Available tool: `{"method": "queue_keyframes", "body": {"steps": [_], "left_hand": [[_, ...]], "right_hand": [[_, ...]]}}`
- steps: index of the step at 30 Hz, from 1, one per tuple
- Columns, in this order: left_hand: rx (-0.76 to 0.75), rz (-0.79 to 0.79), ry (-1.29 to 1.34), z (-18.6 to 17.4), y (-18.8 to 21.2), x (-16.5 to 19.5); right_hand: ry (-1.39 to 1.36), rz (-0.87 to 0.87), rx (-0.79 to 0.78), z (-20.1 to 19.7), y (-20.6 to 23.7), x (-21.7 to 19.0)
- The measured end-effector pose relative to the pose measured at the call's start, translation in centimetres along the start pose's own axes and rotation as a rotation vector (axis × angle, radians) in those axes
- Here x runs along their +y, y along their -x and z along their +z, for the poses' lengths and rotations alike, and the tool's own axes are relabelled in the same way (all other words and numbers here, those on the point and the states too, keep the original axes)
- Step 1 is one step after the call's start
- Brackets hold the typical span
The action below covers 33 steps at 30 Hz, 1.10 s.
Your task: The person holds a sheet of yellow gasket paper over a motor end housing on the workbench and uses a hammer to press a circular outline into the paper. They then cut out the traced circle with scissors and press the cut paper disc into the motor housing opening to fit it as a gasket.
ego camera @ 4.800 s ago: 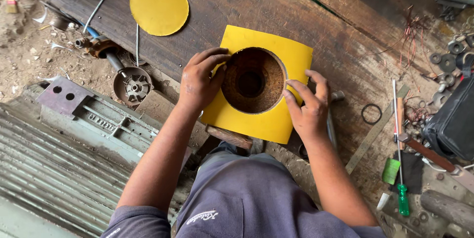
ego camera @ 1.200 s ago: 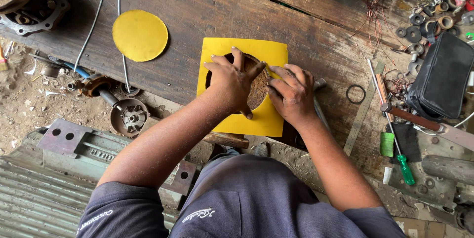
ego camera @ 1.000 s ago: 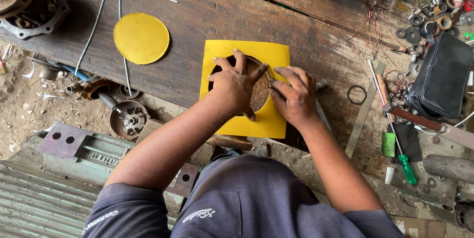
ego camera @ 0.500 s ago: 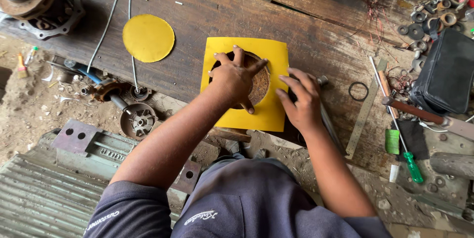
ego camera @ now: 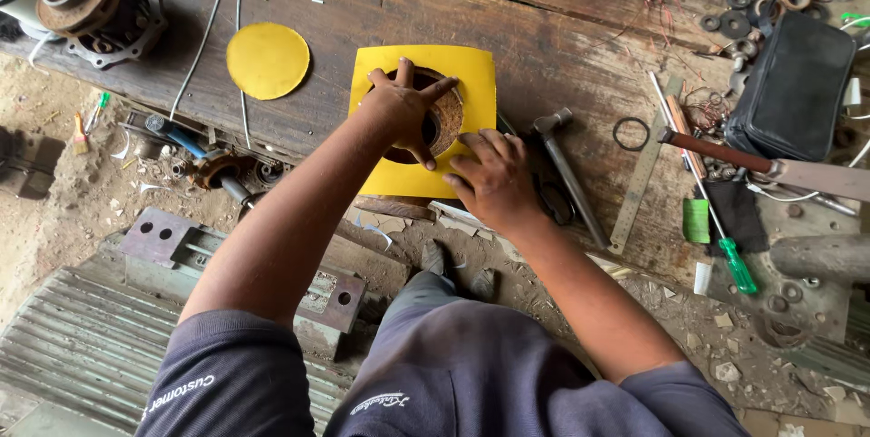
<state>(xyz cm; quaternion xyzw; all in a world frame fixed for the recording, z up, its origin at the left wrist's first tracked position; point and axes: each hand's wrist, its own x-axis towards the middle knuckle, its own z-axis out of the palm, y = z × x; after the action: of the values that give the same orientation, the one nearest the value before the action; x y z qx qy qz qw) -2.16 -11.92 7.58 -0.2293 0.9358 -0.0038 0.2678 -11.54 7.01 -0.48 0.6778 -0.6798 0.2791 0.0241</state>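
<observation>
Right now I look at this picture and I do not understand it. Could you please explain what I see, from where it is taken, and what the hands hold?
There is no machine here: a person works with two bare hands. The camera sits on the person's head and looks down, so you see their arms and lap.

On the wooden workbench lies a yellow square sheet with a round hole cut in it. Through the hole shows a rusty round part. The left hand presses spread fingers over that hole. The right hand lies flat on the sheet's lower right corner. Neither hand grips a tool.

Nearby lie a yellow cut-out disc, a hammer, a metal ruler, a green-handled screwdriver and a black pouch.
</observation>
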Motion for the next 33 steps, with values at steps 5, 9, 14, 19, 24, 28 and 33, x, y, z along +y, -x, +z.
{"method": "queue_keyframes", "body": {"steps": [5,9,14,19,24,28,33], "left_hand": [[-0.107,0.007,-0.015,-1.0,0.1,0.4],[-0.177,0.017,-0.028,-1.0,-0.3,0.5],[-0.230,0.074,-0.052,-0.8,-0.7,0.3],[-0.262,0.115,-0.080,-0.2,-1.1,0.1],[-0.166,0.127,-0.033,0.9,-1.3,-0.3],[-0.202,0.129,-0.008,0.8,-1.8,-0.3],[-0.206,0.105,0.012,0.5,-1.9,-0.3]], "right_hand": [[0.100,-0.003,-0.046,0.4,0.0,-0.3],[0.153,-0.013,-0.042,0.5,0.0,-0.2],[0.130,0.019,-0.022,0.5,0.0,-0.3],[0.135,0.043,-0.002,0.4,0.1,-0.3],[0.145,0.060,-0.010,0.3,-0.1,-0.5],[0.145,0.059,-0.018,0.2,-0.1,-0.6],[0.117,0.038,-0.013,0.3,0.0,-0.1]]}}
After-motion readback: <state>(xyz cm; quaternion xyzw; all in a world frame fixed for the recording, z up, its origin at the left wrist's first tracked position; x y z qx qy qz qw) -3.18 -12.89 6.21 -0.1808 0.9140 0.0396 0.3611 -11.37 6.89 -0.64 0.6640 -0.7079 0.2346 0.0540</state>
